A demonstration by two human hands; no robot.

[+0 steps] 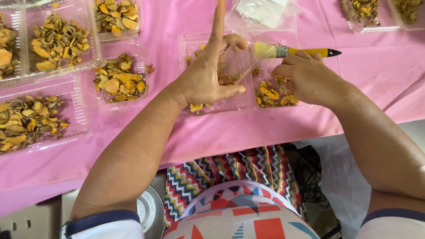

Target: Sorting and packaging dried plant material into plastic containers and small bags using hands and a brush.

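Left hand: the left hand [208,77] lies spread on the open clear plastic clamshell tray [212,105], index finger pointing straight away from the body, thumb and bent fingers pressing the tray; it pins rather than grips
Right hand: the right hand [305,79] is closed round the yellow-handled flat paintbrush with pale bristles and a black tip [292,52], fingers wrapped at the handle near the metal band, bristles pointing toward the left hand
Where the tray sits: on the pink cloth-covered surface [274,128], directly ahead of the body, its two halves side by side, the right half under the right hand
Tray contents: dried orange-yellow root slices [270,95] in loose clumps in both halves
How the tray handles: thin, light and springy by its look; likely to slide on the cloth or flex unless pressed flat, best held by the rim or with a flat palm
How the slices handle: they look dry, curled and brittle, very light; they would scatter or crumble under a hard pinch
How the brush handles: stiff handle, soft bristles; a grip close to the band looks steadiest
Nearby: more clear plastic trays of the same slices [119,82] to the left and at the far edge, well apart from the hands
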